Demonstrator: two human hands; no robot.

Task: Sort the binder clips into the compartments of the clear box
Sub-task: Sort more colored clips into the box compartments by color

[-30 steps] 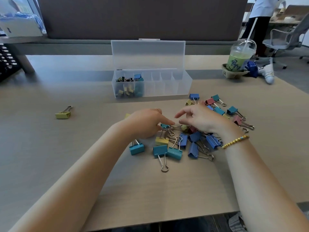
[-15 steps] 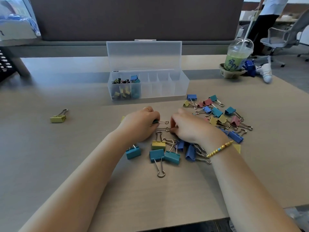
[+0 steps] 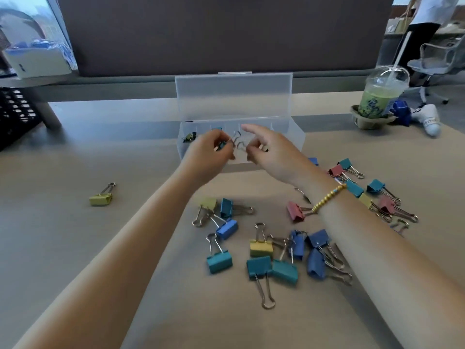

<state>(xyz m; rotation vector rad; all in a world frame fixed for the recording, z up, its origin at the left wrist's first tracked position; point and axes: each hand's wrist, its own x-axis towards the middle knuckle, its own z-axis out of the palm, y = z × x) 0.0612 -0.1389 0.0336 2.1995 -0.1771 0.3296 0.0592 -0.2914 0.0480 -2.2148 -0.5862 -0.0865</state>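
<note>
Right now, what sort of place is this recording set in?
Most likely an open office. The work goes on at a desk backed by a dark partition panel, a swivel office chair stands behind on the right, and someone's iced drink sits on the desk.

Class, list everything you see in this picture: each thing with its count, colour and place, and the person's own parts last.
clear box: one, lid open, far centre of table; a few clips in left compartments
loose binder clips: many, teal, blue, yellow, pink, near centre and right
lone yellow clip: one, far left
iced drink: one, green, far right, in a tray
table: one, beige
beaded bracelet: one, gold, right wrist
left hand: pinches a teal clip at the box
right hand: pinches a clip beside it
</note>
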